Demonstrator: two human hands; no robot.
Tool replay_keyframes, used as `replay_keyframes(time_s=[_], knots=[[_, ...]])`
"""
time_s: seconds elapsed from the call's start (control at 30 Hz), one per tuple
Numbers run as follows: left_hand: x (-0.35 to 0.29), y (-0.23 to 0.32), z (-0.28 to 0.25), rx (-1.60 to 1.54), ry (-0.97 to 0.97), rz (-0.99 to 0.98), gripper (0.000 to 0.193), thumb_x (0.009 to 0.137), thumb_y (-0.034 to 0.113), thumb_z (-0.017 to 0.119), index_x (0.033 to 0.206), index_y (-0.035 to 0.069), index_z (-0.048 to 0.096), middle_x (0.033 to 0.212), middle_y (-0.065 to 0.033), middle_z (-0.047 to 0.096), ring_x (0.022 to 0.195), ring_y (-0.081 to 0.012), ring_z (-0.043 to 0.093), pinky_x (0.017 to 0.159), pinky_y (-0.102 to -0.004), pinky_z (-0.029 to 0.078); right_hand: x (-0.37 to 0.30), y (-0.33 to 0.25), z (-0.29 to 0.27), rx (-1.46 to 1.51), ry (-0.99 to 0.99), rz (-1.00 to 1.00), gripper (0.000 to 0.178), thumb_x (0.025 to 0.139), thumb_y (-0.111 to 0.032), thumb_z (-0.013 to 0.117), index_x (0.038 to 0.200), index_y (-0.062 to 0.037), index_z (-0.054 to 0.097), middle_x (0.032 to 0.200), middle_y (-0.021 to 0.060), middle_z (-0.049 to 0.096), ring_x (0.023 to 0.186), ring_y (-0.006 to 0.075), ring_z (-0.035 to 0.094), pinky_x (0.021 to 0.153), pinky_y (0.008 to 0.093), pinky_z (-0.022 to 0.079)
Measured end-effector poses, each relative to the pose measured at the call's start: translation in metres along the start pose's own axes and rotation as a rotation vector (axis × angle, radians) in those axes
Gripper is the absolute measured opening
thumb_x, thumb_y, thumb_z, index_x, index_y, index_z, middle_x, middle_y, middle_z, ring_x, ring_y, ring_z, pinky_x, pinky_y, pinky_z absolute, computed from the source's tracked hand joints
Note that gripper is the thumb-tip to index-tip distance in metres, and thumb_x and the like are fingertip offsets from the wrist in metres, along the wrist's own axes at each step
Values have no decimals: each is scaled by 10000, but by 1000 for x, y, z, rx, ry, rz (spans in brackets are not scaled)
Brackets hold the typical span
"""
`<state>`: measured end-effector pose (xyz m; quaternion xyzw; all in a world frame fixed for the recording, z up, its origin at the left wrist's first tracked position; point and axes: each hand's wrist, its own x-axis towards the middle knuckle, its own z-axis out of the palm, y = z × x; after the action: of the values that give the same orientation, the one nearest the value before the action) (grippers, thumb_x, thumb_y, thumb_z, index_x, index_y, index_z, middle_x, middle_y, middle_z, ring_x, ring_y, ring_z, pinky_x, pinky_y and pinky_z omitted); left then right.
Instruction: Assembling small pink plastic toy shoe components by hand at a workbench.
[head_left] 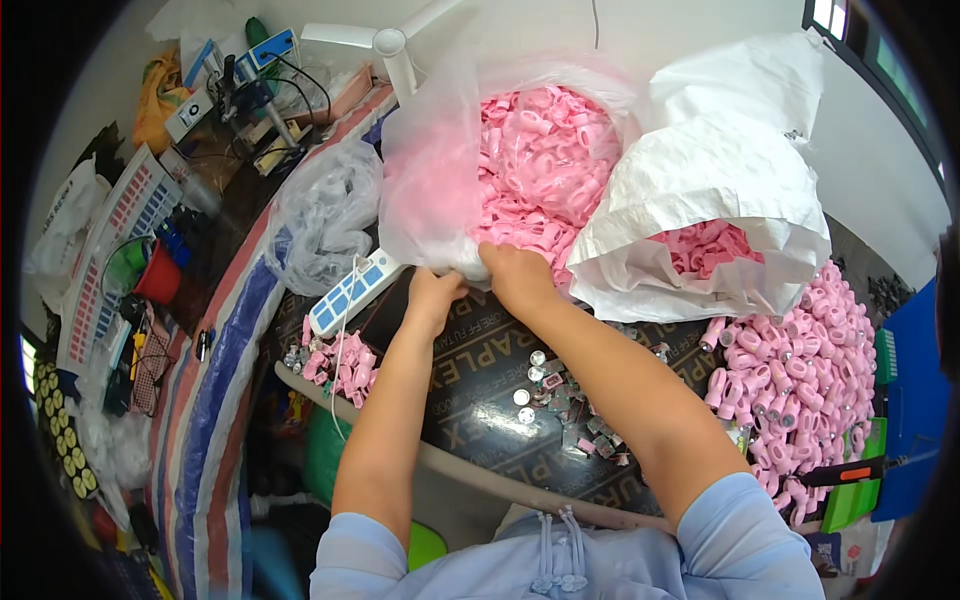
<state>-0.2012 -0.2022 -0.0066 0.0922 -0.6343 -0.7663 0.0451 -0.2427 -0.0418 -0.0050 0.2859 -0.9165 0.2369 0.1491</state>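
Evidently full of pink parts (515,215), the clear plastic bag (430,150) stands at the back of the dark surface (470,415), its near edge pinched by the left hand (438,298) and the right hand (518,280) — close beside each other. A white woven sack (700,170) stands to its right, a power strip (345,300) lies to its left, and small metal pieces (558,400) lie nearer the person. Farther out come a pink heap (800,370) at right, striped sheeting (215,400) at left — and, behind, a pale wall (550,30).
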Motion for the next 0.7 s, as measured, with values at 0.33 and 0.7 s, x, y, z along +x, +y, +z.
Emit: replay_keyframes(time_s=[0.33, 0.7], knots=[[28, -42, -20, -348, 268, -26, 341, 851, -111, 546, 1170, 5, 521, 1041, -112, 612, 780, -221, 612, 757, -355, 557, -48, -31, 12, 220, -147, -281, 170, 822, -64, 597, 980, -42, 656, 946, 169, 637, 924, 358, 652, 763, 465, 536], [19, -11, -20, 1240, 230, -36, 291, 901, 151, 524, 988, -50, 716, 1049, -291, 692, 987, -427, 688, 853, -497, 550, -70, -12, -32, 72, 37, 148, 238, 768, -66, 717, 961, 2, 596, 870, 181, 661, 898, 392, 668, 756, 458, 551]])
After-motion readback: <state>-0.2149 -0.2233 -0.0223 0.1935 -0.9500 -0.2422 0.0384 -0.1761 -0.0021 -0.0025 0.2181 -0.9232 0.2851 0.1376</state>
